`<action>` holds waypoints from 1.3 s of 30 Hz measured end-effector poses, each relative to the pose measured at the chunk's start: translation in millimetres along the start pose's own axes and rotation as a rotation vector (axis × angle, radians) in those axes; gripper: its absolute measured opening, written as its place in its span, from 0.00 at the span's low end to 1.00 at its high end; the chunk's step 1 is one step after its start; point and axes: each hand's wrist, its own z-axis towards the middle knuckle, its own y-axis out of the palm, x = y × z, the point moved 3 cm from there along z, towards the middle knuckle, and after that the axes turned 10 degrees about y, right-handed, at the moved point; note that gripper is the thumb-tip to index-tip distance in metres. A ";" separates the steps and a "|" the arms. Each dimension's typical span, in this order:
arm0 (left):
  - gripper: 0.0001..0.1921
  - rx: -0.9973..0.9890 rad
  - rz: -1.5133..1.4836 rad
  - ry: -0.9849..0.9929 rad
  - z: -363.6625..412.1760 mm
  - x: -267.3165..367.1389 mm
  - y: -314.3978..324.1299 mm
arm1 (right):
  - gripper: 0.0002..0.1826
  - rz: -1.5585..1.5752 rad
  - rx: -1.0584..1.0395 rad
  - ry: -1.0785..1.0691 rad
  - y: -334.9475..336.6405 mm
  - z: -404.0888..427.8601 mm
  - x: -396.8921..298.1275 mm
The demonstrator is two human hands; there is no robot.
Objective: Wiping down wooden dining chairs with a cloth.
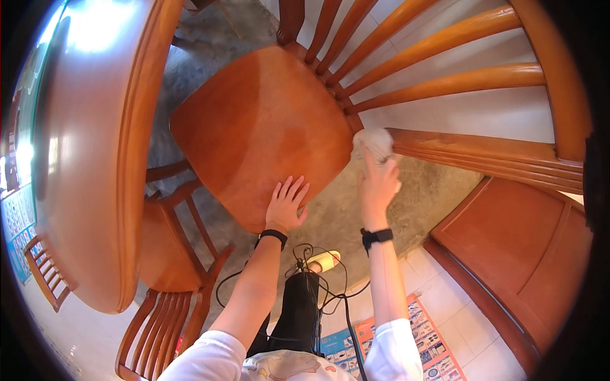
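A wooden chair with a rounded seat [252,128] and a slatted back [429,52] stands before me. My left hand [288,202] rests flat on the near edge of the seat, its fingers spread and nothing held. In my right hand [380,178] is a crumpled whitish cloth [374,144], at the lower end of the chair's back post [467,147], just right of the seat. The right hand and cloth are somewhat blurred. Each wrist wears a black band.
A wooden table [86,143] curves along the left, with another slatted chair [162,328] beside it. Black cables [345,295] hang before my legs, above a yellow slipper [326,261]. A brown wooden panelled piece of furniture [514,238] stands at the right. Printed picture sheets [429,338] show below.
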 end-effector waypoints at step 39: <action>0.26 0.564 -0.908 -0.365 182.8 69.4 -70.4 | 0.11 0.574 -0.810 -0.227 -114.5 29.6 107.0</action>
